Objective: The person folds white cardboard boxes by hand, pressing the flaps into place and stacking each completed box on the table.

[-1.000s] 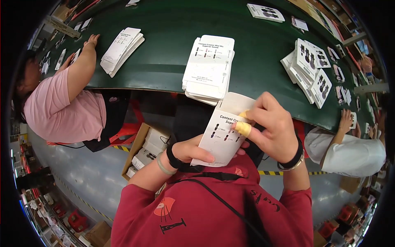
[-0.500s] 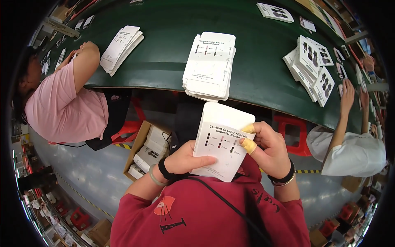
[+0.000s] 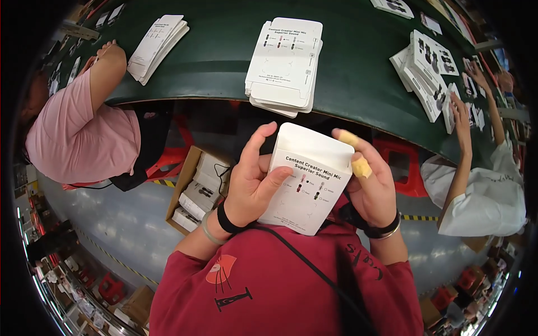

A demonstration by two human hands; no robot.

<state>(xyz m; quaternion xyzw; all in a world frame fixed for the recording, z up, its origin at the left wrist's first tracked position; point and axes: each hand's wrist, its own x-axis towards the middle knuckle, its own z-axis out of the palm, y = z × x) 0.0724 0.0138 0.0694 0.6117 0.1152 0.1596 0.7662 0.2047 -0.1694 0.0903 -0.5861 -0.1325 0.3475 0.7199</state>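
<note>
In front of my chest I hold a white cardboard box point(image 3: 300, 196) with small microphone pictures on its front and its top flap standing up. My left hand point(image 3: 252, 185) grips the left edge, its thumb across the front and its index finger raised beside the flap. On the right edge is my right hand point(image 3: 370, 182), its thumb and one finger wrapped in yellow tape. Its other fingers are hidden behind the box. Just beyond, a stack of flattened white boxes point(image 3: 283, 64) lies on the green table's near edge.
The green table point(image 3: 347, 61) spans the far side. Another stack of boxes point(image 3: 157, 47) lies left, and more boxes point(image 3: 428, 70) right. A person in pink point(image 3: 84, 129) sits left; one in white point(image 3: 476, 190) works right. An open carton point(image 3: 199, 190) stands below on the left.
My left hand has slid up the box's left edge, and my right fingers have spread at its upper right. The box's top has widened. The co-worker's hand at right has reached the boxes.
</note>
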